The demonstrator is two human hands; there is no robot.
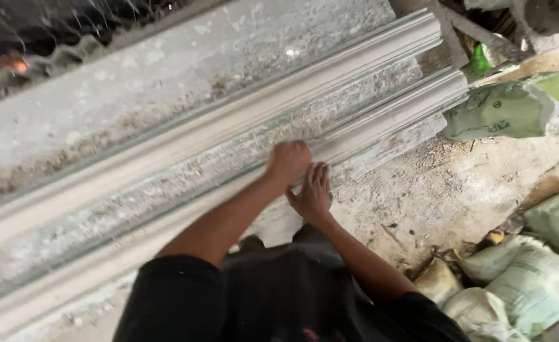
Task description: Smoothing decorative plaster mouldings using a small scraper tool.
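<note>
Along the near edge of the long grey moulded cornice (241,136), which runs slantwise across the head view on the rough tabletop (102,95), both hands meet. Curled into a loose fist, the left hand (287,161) presses its knuckles onto the ridged profile; whether it grips something small I cannot tell. Open, with fingers together, the right hand (313,193) lies flat against the lower lip just beside it. Working such a profile well probably calls for even pressure, following the ridges lengthwise, with the flat hand steadying the edge so nothing chips. Pale green sacks (533,272) lie on the dusty floor (444,190) to the right.
</note>
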